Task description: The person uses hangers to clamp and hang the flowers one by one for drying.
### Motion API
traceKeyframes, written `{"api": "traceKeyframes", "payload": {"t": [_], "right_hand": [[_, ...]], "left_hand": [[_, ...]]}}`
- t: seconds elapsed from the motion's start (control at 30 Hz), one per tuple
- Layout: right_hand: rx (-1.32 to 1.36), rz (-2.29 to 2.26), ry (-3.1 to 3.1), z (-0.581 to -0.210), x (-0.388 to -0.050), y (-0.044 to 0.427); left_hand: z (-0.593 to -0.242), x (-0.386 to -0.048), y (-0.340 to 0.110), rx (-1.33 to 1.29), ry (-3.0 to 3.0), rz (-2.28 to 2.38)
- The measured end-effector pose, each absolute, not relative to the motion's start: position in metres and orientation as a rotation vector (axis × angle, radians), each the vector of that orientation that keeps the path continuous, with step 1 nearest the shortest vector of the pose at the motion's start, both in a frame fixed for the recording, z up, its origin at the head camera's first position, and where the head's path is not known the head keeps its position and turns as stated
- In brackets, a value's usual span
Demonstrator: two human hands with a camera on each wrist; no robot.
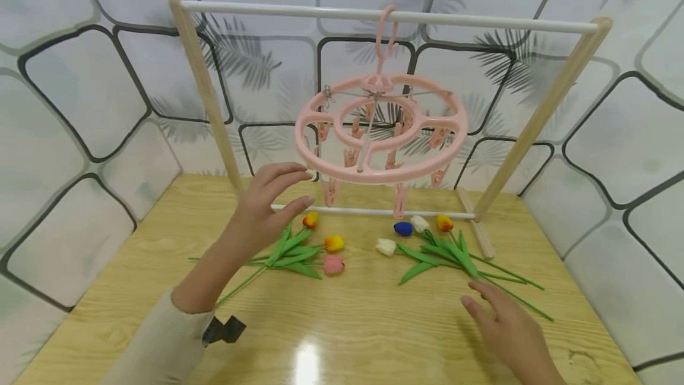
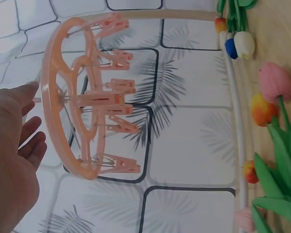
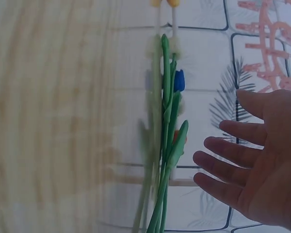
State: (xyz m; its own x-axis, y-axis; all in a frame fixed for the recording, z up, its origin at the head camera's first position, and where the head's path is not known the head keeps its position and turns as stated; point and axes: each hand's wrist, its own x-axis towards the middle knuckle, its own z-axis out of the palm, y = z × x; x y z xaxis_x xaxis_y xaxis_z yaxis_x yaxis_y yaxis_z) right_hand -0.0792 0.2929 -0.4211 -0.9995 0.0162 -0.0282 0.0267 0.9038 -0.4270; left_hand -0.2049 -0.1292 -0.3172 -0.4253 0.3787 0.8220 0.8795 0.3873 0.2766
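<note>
A pink round clip hanger with clothespins dangles by its hook from a white bar. My left hand is raised at the hanger's left front, fingers slightly bent and holding nothing. In the left wrist view that hand has its fingertips close to the ring, with a small gap showing. My right hand hovers over the table's right front, nearest the stems of the right-hand tulips. Its fingers are spread in the right wrist view, with nothing in them.
The rack has wooden side posts, a white top bar and a low bar. More artificial tulips lie at the left, with pink and yellow-orange heads. Patterned cloth walls enclose the wooden table.
</note>
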Motion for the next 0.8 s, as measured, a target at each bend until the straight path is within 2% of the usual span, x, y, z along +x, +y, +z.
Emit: {"api": "traceKeyframes", "payload": {"t": [0.47,0.8], "right_hand": [[0.047,-0.884,3.01,-0.432,-0.092,0.329],[0.128,-0.96,2.905,-0.443,-0.103,0.351]], "left_hand": [[-0.279,-0.23,-0.116,-1.151,-1.948,-0.89],[-0.277,-0.241,-0.101,-1.216,-2.035,-0.95]]}}
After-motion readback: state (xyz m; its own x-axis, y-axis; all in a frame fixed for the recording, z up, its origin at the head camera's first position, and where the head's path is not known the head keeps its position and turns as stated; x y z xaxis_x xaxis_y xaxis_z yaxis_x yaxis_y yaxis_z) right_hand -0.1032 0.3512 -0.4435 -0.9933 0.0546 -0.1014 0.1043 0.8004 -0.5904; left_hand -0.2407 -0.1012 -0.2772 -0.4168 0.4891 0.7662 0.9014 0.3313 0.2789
